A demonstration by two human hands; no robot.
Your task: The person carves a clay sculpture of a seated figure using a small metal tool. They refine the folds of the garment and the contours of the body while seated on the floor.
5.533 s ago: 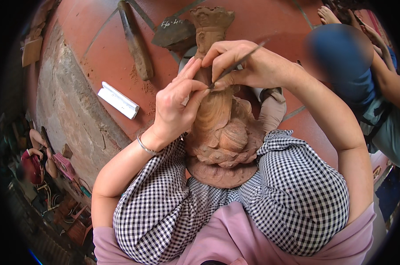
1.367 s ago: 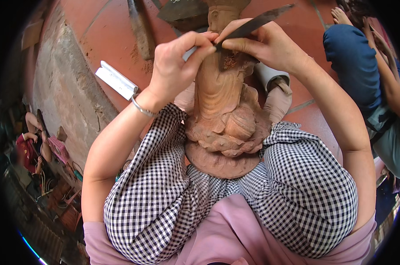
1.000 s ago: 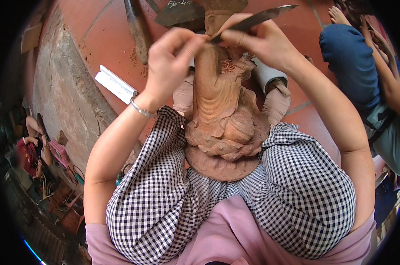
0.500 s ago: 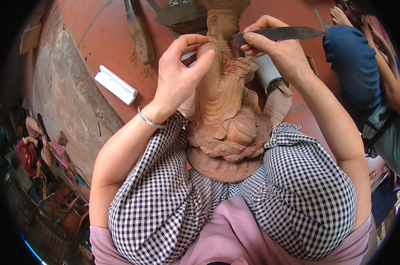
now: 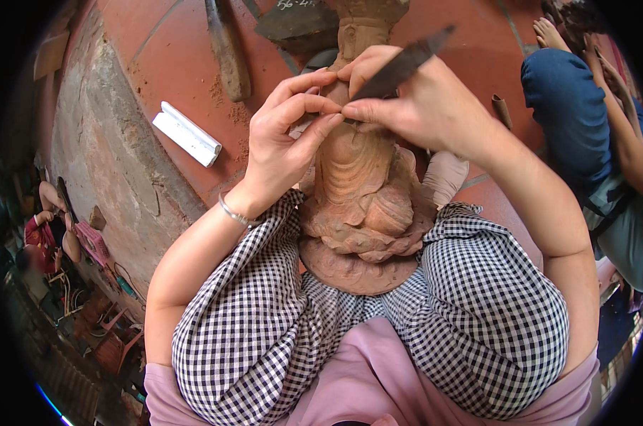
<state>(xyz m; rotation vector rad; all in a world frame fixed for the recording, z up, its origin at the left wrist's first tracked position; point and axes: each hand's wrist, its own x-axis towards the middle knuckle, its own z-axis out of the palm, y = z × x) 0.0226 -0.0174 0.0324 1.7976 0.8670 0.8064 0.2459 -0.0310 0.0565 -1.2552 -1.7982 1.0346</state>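
Observation:
A reddish-brown carved statue (image 5: 355,177) leans between my knees, its round base near my lap and its upper part pointing away from me. My right hand (image 5: 435,106) is closed on a dark flat knife blade (image 5: 404,65), whose pointed end rises to the upper right. Its fingertips meet the statue's upper part. My left hand (image 5: 287,128), with a metal bangle at the wrist, is at the statue's left side. Its thumb and forefinger are pinched together against my right fingertips; whatever lies between them is hidden.
On the red tiled floor lie a white grooved bar (image 5: 187,135), a worn wooden tool (image 5: 229,60) and a dark slab (image 5: 298,27). Reddish crumbs (image 5: 218,89) are scattered nearby. Another person's blue-clad knee (image 5: 566,89) is at the right; a rough stone slab (image 5: 116,149) runs along the left.
My right hand moved left and turned, so the blade now slants up instead of pointing right. My left fingers shifted down slightly and pinched together against the right ones.

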